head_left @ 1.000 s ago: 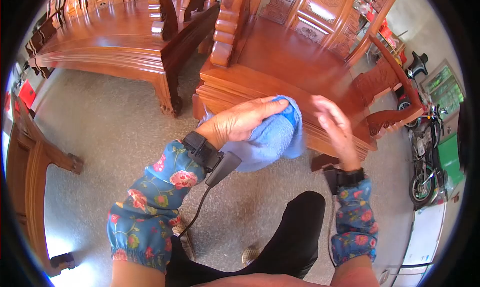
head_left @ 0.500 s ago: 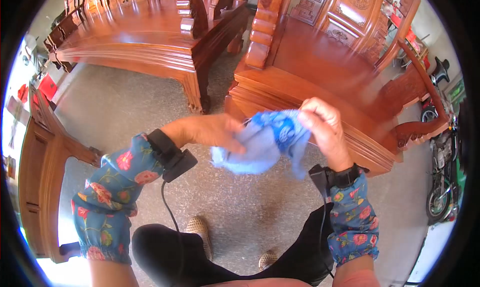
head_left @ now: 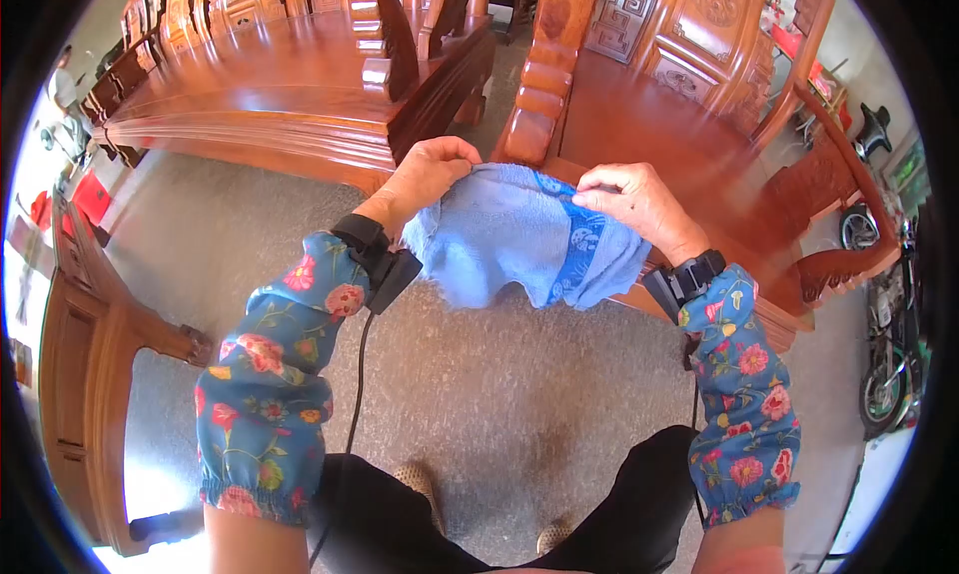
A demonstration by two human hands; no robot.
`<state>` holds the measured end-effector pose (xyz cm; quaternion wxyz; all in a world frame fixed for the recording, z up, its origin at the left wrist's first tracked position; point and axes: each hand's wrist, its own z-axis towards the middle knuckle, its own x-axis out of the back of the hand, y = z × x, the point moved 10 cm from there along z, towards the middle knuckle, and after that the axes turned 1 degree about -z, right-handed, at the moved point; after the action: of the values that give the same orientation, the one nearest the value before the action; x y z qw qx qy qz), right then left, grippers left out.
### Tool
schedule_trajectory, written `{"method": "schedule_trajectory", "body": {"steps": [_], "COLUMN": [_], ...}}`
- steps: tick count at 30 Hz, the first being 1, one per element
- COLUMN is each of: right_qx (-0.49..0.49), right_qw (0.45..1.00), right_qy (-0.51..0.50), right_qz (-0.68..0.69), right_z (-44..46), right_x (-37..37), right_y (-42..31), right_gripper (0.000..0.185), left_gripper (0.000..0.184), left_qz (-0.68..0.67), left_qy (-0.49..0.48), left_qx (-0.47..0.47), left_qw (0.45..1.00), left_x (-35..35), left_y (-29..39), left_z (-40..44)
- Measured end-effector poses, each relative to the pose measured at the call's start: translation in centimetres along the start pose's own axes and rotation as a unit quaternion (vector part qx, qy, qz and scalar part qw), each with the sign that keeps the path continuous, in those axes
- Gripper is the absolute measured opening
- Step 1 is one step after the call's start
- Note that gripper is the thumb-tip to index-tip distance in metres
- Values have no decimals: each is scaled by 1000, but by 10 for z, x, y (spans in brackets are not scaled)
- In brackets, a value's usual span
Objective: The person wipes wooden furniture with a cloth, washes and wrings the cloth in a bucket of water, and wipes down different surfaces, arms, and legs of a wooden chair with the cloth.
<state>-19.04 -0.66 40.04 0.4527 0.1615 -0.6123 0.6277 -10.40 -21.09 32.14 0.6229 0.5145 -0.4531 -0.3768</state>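
Note:
A light blue towel [head_left: 509,236] with a darker blue patterned band hangs between my two hands, its lower edge frayed and loose. My left hand [head_left: 425,179] pinches its upper left part, fingers closed. At the upper right, my right hand [head_left: 644,206] grips the cloth between thumb and fingers. The towel hangs in front of a carved wooden armchair [head_left: 649,124], covering part of its front edge. Whether the cloth touches the chair I cannot tell.
A long wooden bench [head_left: 260,84] stands at the upper left, and a wooden cabinet or table [head_left: 85,364] at the left edge. Red containers [head_left: 92,196] sit behind it. A motorcycle [head_left: 884,344] is on the right. A person [head_left: 64,84] appears far left. Speckled floor [head_left: 519,394] lies below.
My left hand has moved up and now pinches the towel's upper edge. The towel has gone from bunched to spread out and is held higher. My right hand has also risen slightly.

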Motion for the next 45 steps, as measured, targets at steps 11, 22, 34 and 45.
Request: {"method": "schedule_trajectory", "body": {"steps": [11, 22, 34, 45], "right_qx": [-50, 9, -21, -52], "right_qw": [999, 993, 991, 993], "right_qy": [4, 53, 73, 90], "right_qz": [-14, -106, -112, -57], "right_z": [15, 30, 22, 8], "right_x": [-2, -8, 2, 7], "right_y": [28, 6, 19, 36], "right_gripper": [20, 20, 18, 20], "left_gripper": [19, 22, 18, 19], "left_qz": [95, 370, 303, 79], "left_qy": [5, 161, 169, 114], "left_qx": [-31, -176, -205, -135], "left_qw": [995, 898, 915, 981], "left_x": [3, 5, 3, 7], "left_y": [8, 36, 28, -4], "left_z": [3, 51, 16, 26]}}
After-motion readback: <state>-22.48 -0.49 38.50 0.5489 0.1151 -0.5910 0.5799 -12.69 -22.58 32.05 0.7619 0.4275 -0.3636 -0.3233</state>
